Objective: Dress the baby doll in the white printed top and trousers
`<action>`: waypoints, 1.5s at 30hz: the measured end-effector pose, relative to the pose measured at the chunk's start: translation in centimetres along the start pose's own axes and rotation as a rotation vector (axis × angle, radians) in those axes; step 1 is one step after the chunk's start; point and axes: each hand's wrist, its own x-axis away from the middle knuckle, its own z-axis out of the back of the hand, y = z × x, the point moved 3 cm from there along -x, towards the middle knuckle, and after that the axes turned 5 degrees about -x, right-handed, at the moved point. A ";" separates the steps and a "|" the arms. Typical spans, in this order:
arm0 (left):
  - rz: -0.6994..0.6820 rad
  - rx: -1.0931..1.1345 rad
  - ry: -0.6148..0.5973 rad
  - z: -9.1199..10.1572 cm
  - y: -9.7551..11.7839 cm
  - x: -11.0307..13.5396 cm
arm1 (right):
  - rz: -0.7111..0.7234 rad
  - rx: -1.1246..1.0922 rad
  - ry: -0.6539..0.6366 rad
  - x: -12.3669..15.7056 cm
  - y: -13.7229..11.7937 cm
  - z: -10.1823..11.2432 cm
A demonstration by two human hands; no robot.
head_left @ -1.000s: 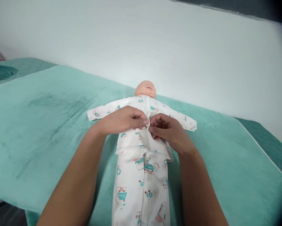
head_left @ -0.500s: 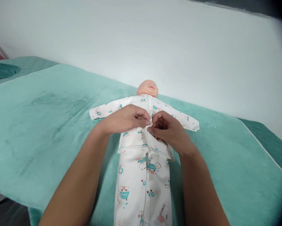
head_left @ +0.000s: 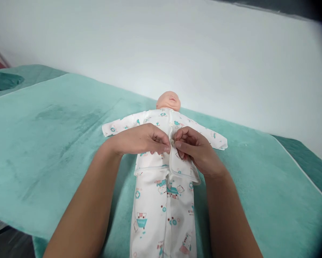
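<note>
A baby doll (head_left: 168, 100) lies on its back on a teal blanket (head_left: 56, 136), head away from me, arms spread. It wears a white printed shirt (head_left: 161, 120) and matching trousers (head_left: 163, 211). My left hand (head_left: 142, 139) pinches the left edge of the shirt front at mid-chest. My right hand (head_left: 194, 148) pinches the right edge opposite it. The fingertips of both hands meet at a small snap button (head_left: 172, 142) on the shirt's front opening. The lower right flap of the shirt hangs loose below my right hand.
A white wall (head_left: 177, 53) rises just behind the doll's head. The blanket's near edge drops off at lower left, over a dark floor (head_left: 7, 243). A darker green cushion (head_left: 2, 80) lies at far left.
Both hands have slid slightly down the shirt front, keeping their pinch on the two edges. The doll has not moved.
</note>
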 end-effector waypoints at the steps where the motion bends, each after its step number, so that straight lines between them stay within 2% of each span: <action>1: 0.000 0.022 0.020 0.0 0.1 0.0 | 0.011 -0.026 -0.006 0.0 0.1 0.0; 6: -0.008 0.187 0.244 0.2 0.1 -0.3 | 0.030 -0.085 0.007 -0.1 0.2 0.0; 8: 0.002 0.197 0.279 0.2 0.0 -0.4 | 0.033 -0.072 0.014 -0.2 0.1 -0.1; 18: 0.056 0.153 0.222 -0.1 0.2 -0.6 | 0.038 -0.060 0.021 -0.3 0.3 -0.2; 36: 0.005 0.132 0.245 -0.2 0.1 -0.9 | 0.006 0.012 0.041 -0.3 -0.1 -0.6; 45: 0.027 0.150 0.261 -0.2 0.2 -0.8 | -0.010 0.083 0.044 -0.2 -0.1 -0.8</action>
